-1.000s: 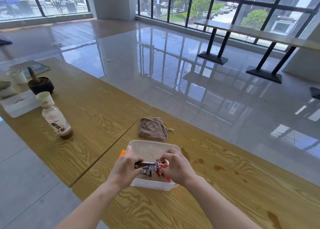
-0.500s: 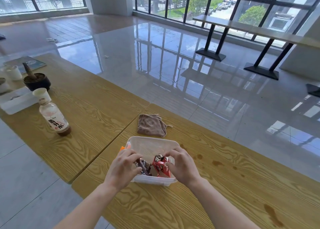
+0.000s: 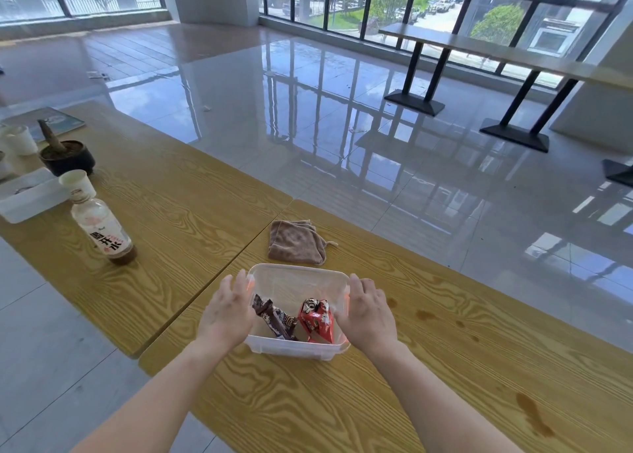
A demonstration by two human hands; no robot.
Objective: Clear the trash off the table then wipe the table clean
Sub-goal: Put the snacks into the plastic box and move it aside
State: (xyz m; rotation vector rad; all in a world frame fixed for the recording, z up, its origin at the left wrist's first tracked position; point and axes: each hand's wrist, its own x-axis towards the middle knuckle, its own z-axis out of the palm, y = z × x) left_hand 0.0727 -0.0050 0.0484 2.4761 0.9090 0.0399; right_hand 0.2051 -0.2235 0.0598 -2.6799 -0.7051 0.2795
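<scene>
Left hand [image 3: 227, 310] and right hand [image 3: 368, 312] released the wrappers [image 3: 317, 321], now flanking the container [image 3: 291, 348].

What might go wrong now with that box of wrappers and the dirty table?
The box has no lid, so if the left hand and right hand lift it tilted, the dark wrapper and red wrapper might slide out. Sliding the box sideways may smear the brown stains beside it. The cloth lies unused beyond the box, so the wiping could be forgotten.
</scene>
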